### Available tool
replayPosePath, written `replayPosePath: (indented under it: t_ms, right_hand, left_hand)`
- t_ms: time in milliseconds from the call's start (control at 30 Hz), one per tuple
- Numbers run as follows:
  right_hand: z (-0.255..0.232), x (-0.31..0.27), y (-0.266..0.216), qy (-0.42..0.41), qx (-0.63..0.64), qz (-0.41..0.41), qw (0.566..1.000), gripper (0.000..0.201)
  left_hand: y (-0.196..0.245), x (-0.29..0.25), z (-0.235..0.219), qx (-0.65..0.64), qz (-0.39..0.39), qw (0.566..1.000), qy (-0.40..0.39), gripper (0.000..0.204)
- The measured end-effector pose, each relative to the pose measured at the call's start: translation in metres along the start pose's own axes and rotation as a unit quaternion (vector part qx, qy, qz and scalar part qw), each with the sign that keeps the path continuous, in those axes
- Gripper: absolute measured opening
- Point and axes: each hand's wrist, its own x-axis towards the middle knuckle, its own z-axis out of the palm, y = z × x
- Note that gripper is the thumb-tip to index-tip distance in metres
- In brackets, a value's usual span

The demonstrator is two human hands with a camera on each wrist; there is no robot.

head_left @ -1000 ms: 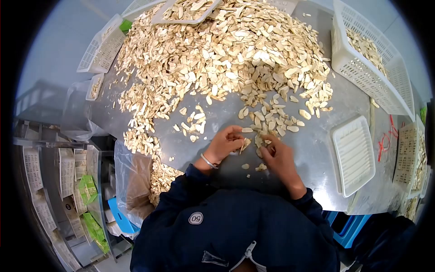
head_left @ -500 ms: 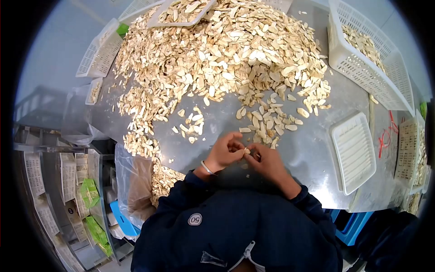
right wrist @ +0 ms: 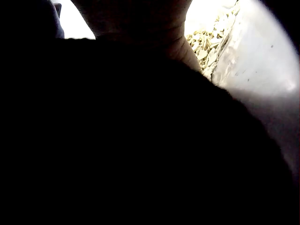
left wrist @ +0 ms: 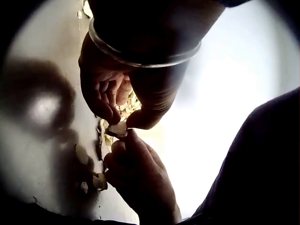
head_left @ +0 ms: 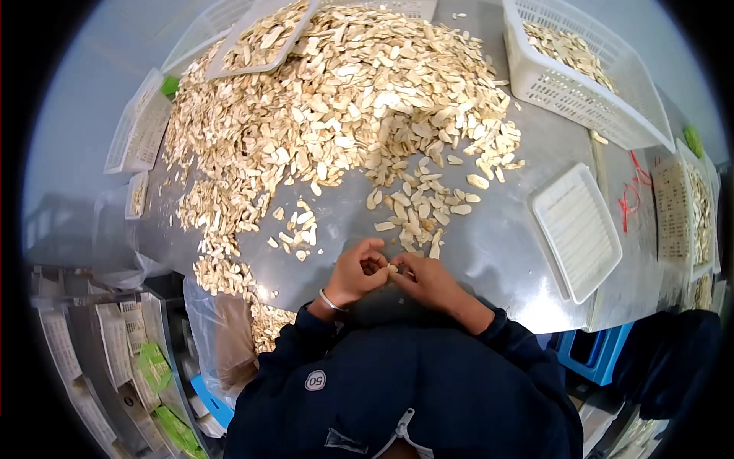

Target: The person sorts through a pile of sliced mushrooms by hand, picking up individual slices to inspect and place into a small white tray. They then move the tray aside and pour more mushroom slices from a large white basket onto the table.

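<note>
Both hands meet over the near part of the metal table, close to the dark jacket. My left hand, with a bangle at its wrist, pinches a small pale dried slice between thumb and fingertips. From the other side, my right hand pinches at the same slice with its thumb and forefinger. The slice has a darker brown edge in the left wrist view. Just beyond the hands lies a loose spread of similar slices. In the right wrist view a dark sleeve hides most of the right hand.
A large heap of dried slices covers the far table, and a shallow tray of slices sits on it. A ribbed white tray lies at right, below a perforated white basket. Red string lies near the right edge.
My right hand has come left from the loose slices to meet the left hand at the slice. The head view has shifted, so the table contents appear further left.
</note>
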Motion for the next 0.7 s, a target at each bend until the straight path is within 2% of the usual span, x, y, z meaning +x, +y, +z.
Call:
replayPosePath:
  t_ms: [100, 200, 300, 367, 400, 433, 467, 500, 533, 567, 633, 700]
  right_hand:
    - [-0.005, -0.007, -0.004, -0.003, 0.009, 0.014, 1.000, 0.026]
    - [-0.003, -0.017, 0.000, 0.039, 0.008, -0.011, 0.999, 0.025]
    - [0.003, -0.028, -0.002, 0.103, -0.009, -0.047, 0.994, 0.024]
    - [0.012, -0.032, 0.007, 0.082, -0.049, 0.009, 0.995, 0.030]
    - [0.009, -0.039, -0.011, 0.103, 0.028, -0.021, 0.994, 0.036]
    - [0.014, -0.039, -0.002, 0.122, 0.077, -0.059, 0.988, 0.040]
    - [0.015, -0.034, 0.000, 0.110, 0.056, -0.065, 0.990, 0.038]
    - [0.016, -0.031, 0.002, 0.098, 0.035, -0.072, 0.992, 0.038]
    - [0.014, -0.030, 0.009, 0.114, -0.034, -0.059, 0.991, 0.030]
    - [0.024, -0.029, 0.019, 0.183, -0.042, -0.068, 0.980, 0.030]
    - [0.025, -0.031, 0.027, 0.213, -0.045, -0.055, 0.974, 0.031]
    - [0.034, -0.038, 0.039, 0.257, -0.044, -0.085, 0.962, 0.031]
  left_hand:
    - [0.000, 0.005, 0.003, 0.040, 0.028, 0.999, -0.021, 0.049]
    - [-0.002, 0.008, 0.009, 0.043, 0.058, 0.997, -0.038, 0.050]
    - [0.012, 0.007, 0.017, 0.146, 0.122, 0.982, -0.015, 0.046]
    - [0.027, 0.006, 0.015, 0.234, 0.166, 0.957, -0.044, 0.038]
    - [0.022, 0.007, 0.014, 0.156, 0.145, 0.975, -0.061, 0.033]
    - [0.019, 0.010, 0.014, 0.140, 0.127, 0.980, -0.058, 0.032]
    - [0.004, 0.025, -0.001, 0.222, 0.229, 0.942, -0.103, 0.033]
    - [0.014, 0.022, 0.008, 0.228, 0.215, 0.948, -0.051, 0.034]
    - [-0.004, 0.035, 0.003, 0.102, 0.119, 0.984, -0.082, 0.040]
    - [0.002, 0.040, 0.005, 0.257, 0.199, 0.944, -0.060, 0.030]
    - [-0.002, 0.056, -0.003, 0.301, 0.147, 0.928, -0.165, 0.051]
    - [0.029, 0.047, 0.010, 0.295, 0.134, 0.930, -0.171, 0.047]
